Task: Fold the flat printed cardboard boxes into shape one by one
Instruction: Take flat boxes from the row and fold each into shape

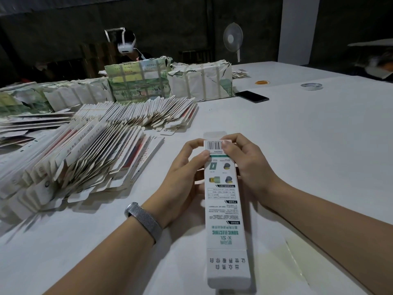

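You held one long white box [225,201] above the table [308,135], its length running away from you, the far end raised between your two hands and the near end reaching toward the bottom of the view. The printed face was turned up, with a barcode at the far end, product pictures below it and green lettering nearer you. A plain flap stood out beyond the barcode end.

Your left hand [187,167] gripped the box from its left edge: the thumb lay across the printed face just below the barcode, and the fingers curled over the far corner. The palm sat beside and partly under the box. A mesh wristband [144,220] was on that wrist.

Your right hand [244,162] gripped the same end from the right edge: the thumb pressed on the barcode panel, the fingers wrapped over the top edge by the flap. Both hands were closed on the box, neither one released. Whether the box was fully squared up or partly flat, I could not tell.

To your left, a fanned stack [85,158] of flat boxes lay on the table, well apart from your hands. Wrapped bundles [200,81] stood behind it. A phone [252,96] and a tape roll [311,86] lay farther off to the right.
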`<state>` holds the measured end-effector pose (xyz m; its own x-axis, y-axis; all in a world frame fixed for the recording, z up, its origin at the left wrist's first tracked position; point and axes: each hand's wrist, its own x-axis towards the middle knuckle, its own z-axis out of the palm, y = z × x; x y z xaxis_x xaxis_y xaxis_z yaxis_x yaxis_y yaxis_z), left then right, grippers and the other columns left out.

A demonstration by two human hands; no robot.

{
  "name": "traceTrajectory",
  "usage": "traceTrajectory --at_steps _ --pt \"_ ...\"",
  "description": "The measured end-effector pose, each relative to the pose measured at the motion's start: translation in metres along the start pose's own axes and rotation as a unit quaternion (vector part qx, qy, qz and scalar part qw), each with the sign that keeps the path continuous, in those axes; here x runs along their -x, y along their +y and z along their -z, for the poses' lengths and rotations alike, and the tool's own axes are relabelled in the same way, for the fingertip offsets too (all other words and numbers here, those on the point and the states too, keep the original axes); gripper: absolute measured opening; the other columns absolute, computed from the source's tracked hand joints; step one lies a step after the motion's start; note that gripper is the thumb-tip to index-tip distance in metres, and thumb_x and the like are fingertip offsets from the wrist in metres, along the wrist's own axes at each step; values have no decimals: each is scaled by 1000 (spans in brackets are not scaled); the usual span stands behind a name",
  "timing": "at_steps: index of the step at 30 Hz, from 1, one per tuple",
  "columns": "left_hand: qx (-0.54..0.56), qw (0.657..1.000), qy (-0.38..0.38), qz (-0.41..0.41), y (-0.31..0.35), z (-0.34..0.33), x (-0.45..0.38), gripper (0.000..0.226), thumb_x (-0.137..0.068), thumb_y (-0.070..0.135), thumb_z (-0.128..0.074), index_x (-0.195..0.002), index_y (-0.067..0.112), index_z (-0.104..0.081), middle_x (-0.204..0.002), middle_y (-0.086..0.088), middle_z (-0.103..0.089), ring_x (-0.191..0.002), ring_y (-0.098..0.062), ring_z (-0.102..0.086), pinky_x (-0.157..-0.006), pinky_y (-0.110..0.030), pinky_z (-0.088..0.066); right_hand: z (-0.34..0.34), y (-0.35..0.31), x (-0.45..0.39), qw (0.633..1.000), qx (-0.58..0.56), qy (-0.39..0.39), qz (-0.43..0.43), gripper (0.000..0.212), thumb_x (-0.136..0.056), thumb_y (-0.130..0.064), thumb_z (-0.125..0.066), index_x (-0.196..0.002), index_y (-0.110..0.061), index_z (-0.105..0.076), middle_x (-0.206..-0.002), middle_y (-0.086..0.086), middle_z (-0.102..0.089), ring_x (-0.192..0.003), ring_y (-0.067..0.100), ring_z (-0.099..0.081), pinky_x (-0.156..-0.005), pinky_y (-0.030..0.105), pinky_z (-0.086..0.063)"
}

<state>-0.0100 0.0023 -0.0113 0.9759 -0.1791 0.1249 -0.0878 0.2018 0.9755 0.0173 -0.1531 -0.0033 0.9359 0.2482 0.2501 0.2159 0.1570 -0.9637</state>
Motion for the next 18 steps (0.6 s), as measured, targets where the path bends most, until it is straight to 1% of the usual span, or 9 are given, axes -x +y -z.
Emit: traceTrajectory --at_steps 2,4,6,7,10,12,14,16,18 --pt "-6 1000 1 1 0 0 0 10 -98 34 -58 -107 34 -63 -88 -10 -73 -69 -17 -67 -55 -30 -49 1 2 -1 1000 -13 2 -3 9 -104 -18 -50 -96 -15 -55 -76 -2 -71 -65 15 -70 -56 30 -54" --pt "-10 1000 7 5 0 0 1 10 -104 28 -53 -108 31 -61 -90 -9 -73 -71 -18 -66 -60 -31 -46 3 4 -2 1000 -23 2 -8 10 -103 -18 -51 -95 -13 -53 -76 0 -72 -65 16 -71 -53 27 -55" --pt "-9 1000 17 9 1 0 0 13 -105 23 -51 -106 28 -62 -93 -10 -72 -72 -20 -64 -62 -33 -44 5 5 -3 1000 -20 1 -9 11 -103 -18 -52 -94 -12 -53 -76 0 -73 -67 17 -72 -55 27 -56" --pt "-8 1000 22 8 1 0 0 12 -104 22 -51 -106 26 -62 -93 -11 -71 -71 -20 -64 -59 -33 -46 5 6 -3 1000 -12 3 -8 12 -103 -19 -54 -93 -12 -53 -78 2 -73 -68 18 -72 -57 28 -56" --pt "-16 999 35 3 1 0 -1 10 -104 21 -52 -109 18 -61 -93 -10 -70 -71 -19 -69 -52 -26 -54 7 9 -4 999 44 16 6 11 -101 -22 -58 -92 -16 -55 -87 14 -72 -71 23 -73 -63 36 -57" --pt "-3 999 39 0 0 0 -1 11 -102 21 -55 -109 15 -61 -91 -10 -70 -65 -18 -68 -47 -22 -51 6 10 -4 998 54 23 18 8 -101 -19 -57 -94 -17 -56 -90 14 -68 -73 21 -71 -64 35 -57" --pt "20 999 45 -5 0 0 -1 16 -95 24 -62 -106 13 -62 -89 -12 -69 -58 -17 -63 -41 -19 -45 5 10 -5 998 45 26 30 6 -101 -14 -56 -97 -18 -55 -96 9 -61 -76 17 -67 -62 27 -57" --pt "35 998 47 -10 0 0 -2 23 -85 29 -68 -103 15 -63 -90 -14 -67 -58 -19 -63 -38 -19 -45 4 8 -5 999 35 20 31 9 -101 -12 -55 -100 -21 -52 -100 11 -57 -76 16 -66 -60 24 -56" --pt "43 998 45 -12 -1 1 -3 24 -81 30 -71 -100 16 -65 -91 -16 -67 -60 -21 -65 -38 -21 -46 4 7 -4 999 29 8 28 10 -102 -12 -53 -103 -22 -49 -101 13 -57 -70 14 -68 -57 25 -55"
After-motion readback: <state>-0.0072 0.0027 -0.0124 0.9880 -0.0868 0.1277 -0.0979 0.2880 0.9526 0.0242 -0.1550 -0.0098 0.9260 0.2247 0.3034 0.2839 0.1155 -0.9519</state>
